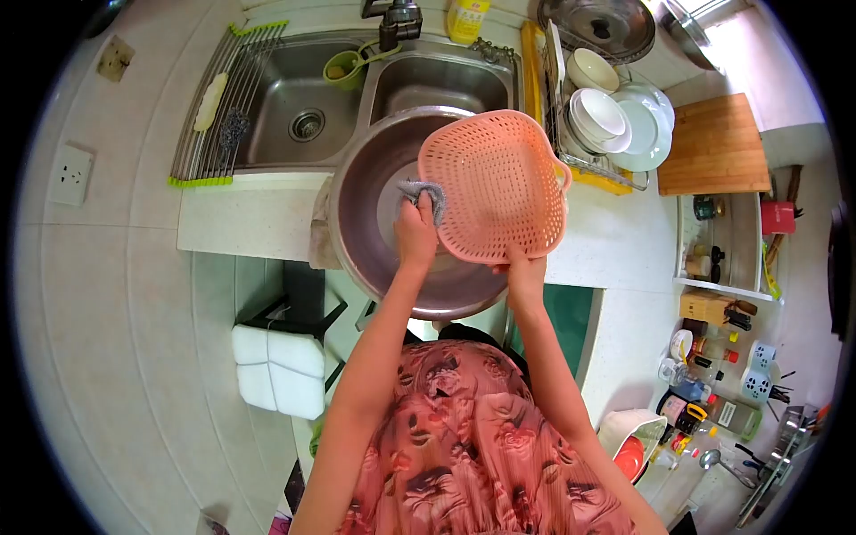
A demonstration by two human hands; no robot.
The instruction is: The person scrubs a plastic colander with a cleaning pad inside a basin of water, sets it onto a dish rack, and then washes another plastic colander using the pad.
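Note:
A pink perforated plastic basket [499, 183] is tilted above the right part of a large metal basin [357, 192]. My right hand [524, 272] grips its lower rim, with the fingers partly hidden behind it. At the basket's left edge, my left hand [416, 234] is closed on a grey cloth [430, 194], which touches the rim. The basin stands at the counter's front, overlapping the edge of the sink.
Behind the basin is a double sink [312, 80] with a black faucet [392, 22] and a green ladle [343, 69]. A dish rack with white bowls [597, 116], a cutting board [713, 144] and several bottles stand at the right. A roll-up rack [218, 116] lies at the left.

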